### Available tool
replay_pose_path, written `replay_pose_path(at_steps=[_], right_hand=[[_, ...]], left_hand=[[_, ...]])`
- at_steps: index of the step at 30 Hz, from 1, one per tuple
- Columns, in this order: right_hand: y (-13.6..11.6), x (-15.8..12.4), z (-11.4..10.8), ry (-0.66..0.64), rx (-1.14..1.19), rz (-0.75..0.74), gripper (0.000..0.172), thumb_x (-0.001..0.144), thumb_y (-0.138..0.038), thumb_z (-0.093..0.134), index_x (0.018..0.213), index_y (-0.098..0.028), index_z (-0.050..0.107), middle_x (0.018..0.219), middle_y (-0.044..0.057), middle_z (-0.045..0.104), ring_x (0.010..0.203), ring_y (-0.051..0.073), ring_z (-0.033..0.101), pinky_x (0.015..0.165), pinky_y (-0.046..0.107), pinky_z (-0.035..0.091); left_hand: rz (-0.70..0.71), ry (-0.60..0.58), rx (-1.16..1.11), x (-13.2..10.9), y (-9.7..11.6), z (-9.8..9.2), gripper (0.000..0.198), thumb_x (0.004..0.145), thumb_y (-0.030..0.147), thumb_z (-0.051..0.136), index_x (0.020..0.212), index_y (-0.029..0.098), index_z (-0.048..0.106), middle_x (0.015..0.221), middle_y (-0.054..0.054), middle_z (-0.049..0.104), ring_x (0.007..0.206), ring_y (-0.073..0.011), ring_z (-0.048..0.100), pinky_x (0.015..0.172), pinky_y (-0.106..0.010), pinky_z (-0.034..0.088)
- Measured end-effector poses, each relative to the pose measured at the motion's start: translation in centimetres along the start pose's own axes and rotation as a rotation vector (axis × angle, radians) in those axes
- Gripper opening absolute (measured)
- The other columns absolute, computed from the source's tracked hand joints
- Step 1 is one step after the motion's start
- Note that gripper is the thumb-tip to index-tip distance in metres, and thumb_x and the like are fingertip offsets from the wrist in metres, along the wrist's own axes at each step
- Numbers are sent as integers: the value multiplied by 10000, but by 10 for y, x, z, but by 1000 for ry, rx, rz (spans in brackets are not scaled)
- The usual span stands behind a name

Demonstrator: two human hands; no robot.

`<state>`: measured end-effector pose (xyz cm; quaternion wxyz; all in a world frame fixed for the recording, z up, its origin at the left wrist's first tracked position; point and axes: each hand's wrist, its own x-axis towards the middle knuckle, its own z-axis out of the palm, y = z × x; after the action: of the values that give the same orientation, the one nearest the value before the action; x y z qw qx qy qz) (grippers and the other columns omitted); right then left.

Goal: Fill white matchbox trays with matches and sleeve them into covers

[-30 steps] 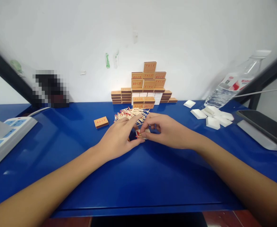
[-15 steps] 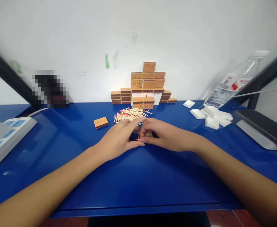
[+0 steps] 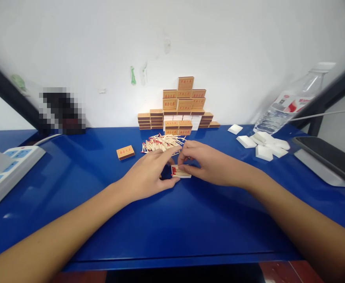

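A small white matchbox tray [image 3: 185, 176] with red-tipped matches in it lies on the blue table between my hands. My left hand [image 3: 149, 173] is at the tray's left end, its thumb and fingers curved around that end; part of an orange box shows beneath it. Over the tray's right part is my right hand [image 3: 206, 163], fingers bent and thumb close to them, touching the matches; whether it pinches one is hidden. Just behind my hands spreads a loose pile of matches [image 3: 162, 142]. An orange matchbox [image 3: 125, 152] lies to the left of the pile.
Stacked matchboxes [image 3: 185, 105] stand against the wall. White trays [image 3: 263, 152] lie in a heap at the right, near a water bottle [image 3: 287, 104] and a phone [image 3: 331, 155] propped on a white block. A power strip [image 3: 16, 167] is at the left.
My right hand has lifted slightly up and back, so the tray with its matches shows more fully. My left hand has hardly moved.
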<state>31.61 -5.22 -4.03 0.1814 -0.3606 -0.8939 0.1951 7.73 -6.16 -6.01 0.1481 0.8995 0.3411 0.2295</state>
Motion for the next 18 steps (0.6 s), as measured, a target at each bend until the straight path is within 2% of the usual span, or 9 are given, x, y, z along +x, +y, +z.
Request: replay_pose_path(at_steps=[6, 11, 14, 18], right_hand=[[-8, 1, 3, -104, 172, 30, 107, 984, -262, 638, 977, -219, 736, 1098, 65, 676, 951, 197, 624, 814, 343, 487], [-6, 0, 9, -140, 181, 43, 143, 994, -296, 615, 969, -209, 727, 1079, 72, 679, 931, 204, 619, 812, 353, 482], [-6, 1, 7, -131, 177, 38, 175, 1014, -324, 587, 962, -202, 702, 1086, 77, 668, 934, 202, 615, 810, 348, 483], [-7, 2, -1, -52, 116, 37, 225, 1038, -339, 543, 911, -203, 669, 1014, 69, 646, 938, 209, 590, 809, 354, 469]], left_hand=[[13, 7, -11, 0, 0, -2, 769, 894, 262, 762, 1577, 237, 411, 1322, -104, 716, 1221, -283, 671, 1044, -463, 556], [-5, -9, -11, 0, 0, -3, 778, 887, 259, 779, 1573, 231, 415, 1318, -116, 713, 1259, -302, 657, 1052, -489, 551], [-4, -11, -15, 0, 1, -2, 772, 895, 255, 767, 1580, 240, 411, 1317, -111, 710, 1249, -294, 658, 1046, -485, 554], [-8, -5, -1, 0, 2, -2, 777, 903, 291, 766, 1590, 236, 407, 1275, -103, 721, 1217, -292, 666, 1045, -495, 553]])
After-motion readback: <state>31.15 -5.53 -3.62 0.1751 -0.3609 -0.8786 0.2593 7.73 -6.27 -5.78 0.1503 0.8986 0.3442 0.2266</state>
